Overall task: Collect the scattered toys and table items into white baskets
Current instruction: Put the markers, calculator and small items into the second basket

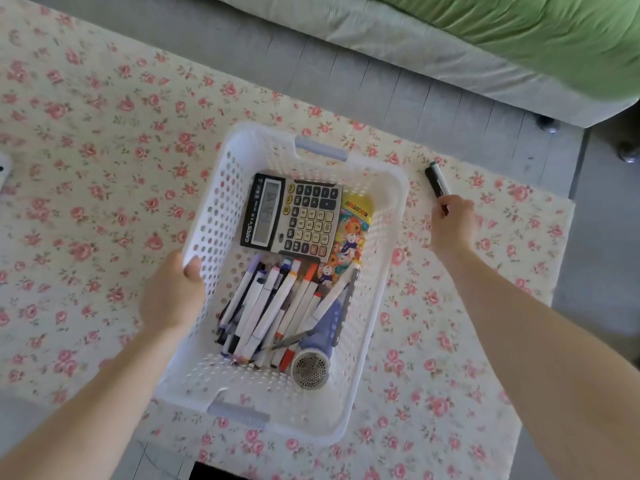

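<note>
Two bare forearms are reaching in from the near edge of the surface. The left hand (pixel 173 292) is grasping the left rim of the white basket (pixel 242 382), thumb hooked inside, fingers hidden behind the wall. The basket is sitting mid-surface on a floral cloth (pixel 86 202); whether it is resting flat or slightly lifted cannot be told. The right hand (pixel 452 225) is clenching round the near end of a black marker (pixel 437 183) close to the far right corner, well clear of the basket.

The marker is being held by one end only, so it is probably risking a pivot or slip on the way over. The basket, held by one side, is likely prone to tipping and shifting its load.

Inside, a calculator (pixel 294 216) is lying over a colourful booklet (pixel 353 230) at the far end, with a heap of pens (pixel 273 306) and a purple fabric shaver (pixel 318 355) nearer. The basket's right wall is standing between marker and pile. A white object (pixel 3 171) is showing at the left edge. A green-covered couch (pixel 519 29) is lying beyond the grey floor (pixel 381 81).
</note>
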Demonstrator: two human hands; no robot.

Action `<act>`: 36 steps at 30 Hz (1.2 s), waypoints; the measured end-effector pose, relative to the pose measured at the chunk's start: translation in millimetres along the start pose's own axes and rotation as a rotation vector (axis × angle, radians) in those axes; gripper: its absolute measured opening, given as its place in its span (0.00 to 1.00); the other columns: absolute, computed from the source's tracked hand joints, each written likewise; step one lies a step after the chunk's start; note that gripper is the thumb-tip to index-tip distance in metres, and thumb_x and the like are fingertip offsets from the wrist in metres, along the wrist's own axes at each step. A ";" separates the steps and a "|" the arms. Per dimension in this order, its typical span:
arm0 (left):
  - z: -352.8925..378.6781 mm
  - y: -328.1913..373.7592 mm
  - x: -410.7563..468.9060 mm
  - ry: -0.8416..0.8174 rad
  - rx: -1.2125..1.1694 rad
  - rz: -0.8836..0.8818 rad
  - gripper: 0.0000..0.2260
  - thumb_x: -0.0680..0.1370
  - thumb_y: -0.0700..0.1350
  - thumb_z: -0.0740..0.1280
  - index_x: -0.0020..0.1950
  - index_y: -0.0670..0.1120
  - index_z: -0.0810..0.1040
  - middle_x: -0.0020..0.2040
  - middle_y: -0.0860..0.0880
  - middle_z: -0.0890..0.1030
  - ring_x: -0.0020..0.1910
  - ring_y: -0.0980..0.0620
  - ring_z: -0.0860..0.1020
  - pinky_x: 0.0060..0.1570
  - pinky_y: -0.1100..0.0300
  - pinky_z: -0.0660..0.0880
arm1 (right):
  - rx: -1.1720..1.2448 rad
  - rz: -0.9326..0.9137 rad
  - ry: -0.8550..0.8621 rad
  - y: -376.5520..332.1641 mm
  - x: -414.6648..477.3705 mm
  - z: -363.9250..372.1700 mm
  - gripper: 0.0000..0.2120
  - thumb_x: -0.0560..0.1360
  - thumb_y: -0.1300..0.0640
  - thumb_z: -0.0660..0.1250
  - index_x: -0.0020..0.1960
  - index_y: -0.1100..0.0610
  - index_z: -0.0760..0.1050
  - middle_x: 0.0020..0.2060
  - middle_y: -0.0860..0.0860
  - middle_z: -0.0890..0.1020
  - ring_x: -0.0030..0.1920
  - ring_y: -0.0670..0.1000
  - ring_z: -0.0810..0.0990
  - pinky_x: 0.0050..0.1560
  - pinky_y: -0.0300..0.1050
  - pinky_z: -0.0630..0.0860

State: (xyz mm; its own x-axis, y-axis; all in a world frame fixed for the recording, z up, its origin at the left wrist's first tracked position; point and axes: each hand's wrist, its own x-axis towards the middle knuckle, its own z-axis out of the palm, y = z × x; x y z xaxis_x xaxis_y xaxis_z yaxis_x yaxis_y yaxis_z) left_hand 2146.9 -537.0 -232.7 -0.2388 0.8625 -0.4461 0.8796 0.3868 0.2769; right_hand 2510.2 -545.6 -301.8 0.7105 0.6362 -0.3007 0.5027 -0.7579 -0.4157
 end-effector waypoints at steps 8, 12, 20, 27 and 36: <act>4.3 0.6 -1.7 0.046 0.072 -0.001 0.15 0.82 0.46 0.52 0.56 0.37 0.70 0.30 0.52 0.63 0.30 0.48 0.66 0.34 0.55 0.65 | -0.062 0.129 -0.129 11.7 20.1 18.7 0.22 0.77 0.62 0.59 0.69 0.59 0.61 0.61 0.60 0.68 0.59 0.61 0.69 0.54 0.59 0.75; 6.1 -2.6 -1.4 0.081 0.107 0.011 0.13 0.82 0.47 0.52 0.48 0.39 0.69 0.31 0.44 0.69 0.29 0.45 0.68 0.27 0.58 0.61 | -0.176 0.171 -0.131 12.3 22.9 22.5 0.18 0.77 0.61 0.59 0.66 0.62 0.63 0.61 0.61 0.69 0.59 0.61 0.69 0.55 0.57 0.74; 7.5 -1.7 -3.0 0.105 0.084 0.008 0.10 0.81 0.46 0.53 0.44 0.42 0.64 0.30 0.43 0.70 0.27 0.47 0.67 0.27 0.58 0.60 | -0.028 0.314 -0.282 3.1 7.2 38.5 0.07 0.76 0.65 0.59 0.55 0.62 0.67 0.47 0.58 0.70 0.39 0.53 0.70 0.26 0.40 0.63; 8.5 -6.3 -0.6 0.088 0.036 0.033 0.14 0.81 0.46 0.53 0.38 0.41 0.63 0.28 0.46 0.64 0.26 0.48 0.62 0.28 0.58 0.57 | 0.165 0.333 -0.337 -6.0 -10.3 34.0 0.11 0.79 0.63 0.54 0.60 0.64 0.64 0.49 0.59 0.73 0.36 0.55 0.74 0.30 0.45 0.70; -1.5 -7.0 3.3 -0.084 -0.066 0.065 0.12 0.82 0.47 0.52 0.44 0.41 0.64 0.33 0.47 0.66 0.29 0.50 0.64 0.30 0.59 0.60 | 0.435 0.207 -0.088 -36.4 -98.4 -13.1 0.07 0.77 0.61 0.53 0.41 0.54 0.60 0.31 0.49 0.64 0.27 0.47 0.62 0.25 0.41 0.59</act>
State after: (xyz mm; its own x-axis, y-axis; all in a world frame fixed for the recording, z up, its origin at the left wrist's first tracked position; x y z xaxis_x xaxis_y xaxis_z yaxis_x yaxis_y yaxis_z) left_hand 2139.4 -536.4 -234.9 -0.1444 0.8571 -0.4946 0.8626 0.3540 0.3615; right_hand 2428.5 -582.5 -245.8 0.7201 0.5025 -0.4784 0.0895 -0.7510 -0.6542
